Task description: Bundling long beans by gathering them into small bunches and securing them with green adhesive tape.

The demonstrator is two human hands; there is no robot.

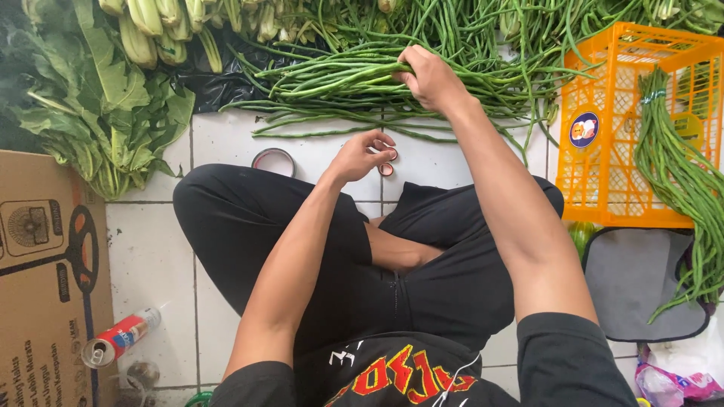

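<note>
I sit cross-legged in black clothes on a white tiled floor (154,264). My right hand (426,75) grips a handful of long green beans (339,79) lying in a heap in front of me. My left hand (362,156) hovers just above the floor, fingers curled around a small reddish roll of tape (391,154). A second small ring of the same kind (386,169) lies on the tile beside it. A larger tape roll (273,160) lies on the floor by my left knee.
Leafy greens (98,113) are piled at upper left. An orange plastic crate (626,128) at right holds a tied bundle of long beans (679,173). A cardboard box (45,279) and a drink can (121,337) lie at left; a grey bag (641,283) at lower right.
</note>
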